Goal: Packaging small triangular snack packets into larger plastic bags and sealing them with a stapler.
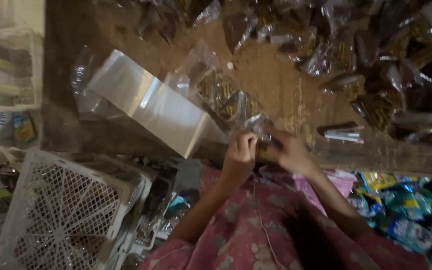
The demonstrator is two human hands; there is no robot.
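Holding a small clear packet [262,131] between them, both hands are working close together at the near edge of the wooden tabletop [276,85]. The left hand [239,157] is curled with its fingertips pinching the packet's edge, and the right hand [291,154] is gripping it from the other side, so the two are nearly touching (the light is dim, so what's inside the packet is hard to make out, just something brownish).

Just beyond the left hand, a couple more filled packets [226,97] are lying on the tabletop, and further out to the left a stack of empty clear bags [146,102] is sitting at an angle, catching the light. Well beyond the right hand, a big heap of filled packets [376,60] is covering the far right of the tabletop, and a few pale stick-like things [343,134] are lying just to the right of that hand.

Below and to the left of the hands, a white plastic crate [71,210] is leaning on its side. Down to the right, some colourful wrappers [406,210] are piling up off the tabletop. The person is wearing a pink patterned top [246,235].
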